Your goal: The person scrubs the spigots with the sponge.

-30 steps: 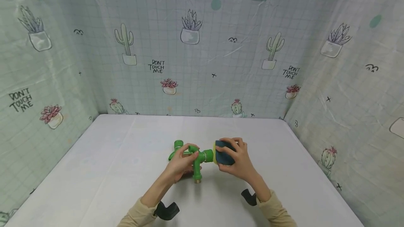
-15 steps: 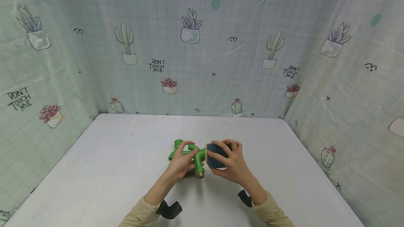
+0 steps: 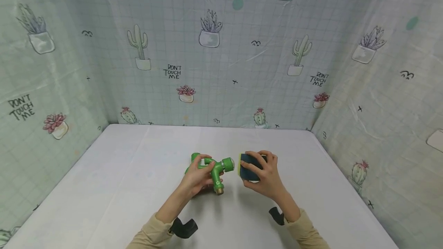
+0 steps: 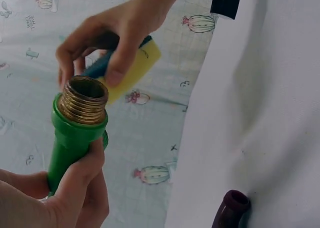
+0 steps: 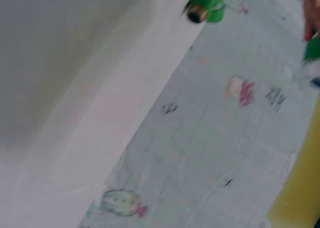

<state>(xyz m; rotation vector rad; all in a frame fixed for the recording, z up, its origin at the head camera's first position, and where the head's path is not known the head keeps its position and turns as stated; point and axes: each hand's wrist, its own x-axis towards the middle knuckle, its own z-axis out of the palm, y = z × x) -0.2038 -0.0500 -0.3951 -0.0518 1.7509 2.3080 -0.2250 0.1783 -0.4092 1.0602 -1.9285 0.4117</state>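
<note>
My left hand [image 3: 197,179] grips a green tap [image 3: 217,174] around its body, its brass threaded end [image 4: 84,100] pointing toward the left wrist camera. The tap's ribbed green end with a pale face points right, toward the sponge. In my right hand [image 3: 270,176] is a sponge [image 3: 248,176], dark blue on one side and yellow on the other, pinched between thumb and fingers. A narrow gap separates sponge and tap. Behind my left hand is another green tap [image 3: 195,156], partly hidden. Only the sponge's yellow side [image 5: 300,183] shows in the right wrist view.
A dark red cylindrical part [image 4: 235,202] lies on the white table [image 3: 152,156], mostly covered by my left hand in the head view. Patterned cloth [image 3: 225,64] hangs behind and at both sides. Black wrist mounts [image 3: 184,229] stick out below both hands.
The sponge moved left over the tap's ribbed end, then back right, away from it. The tap's ribbed end shows again. My left hand keeps its hold, with the tap slightly turned.
</note>
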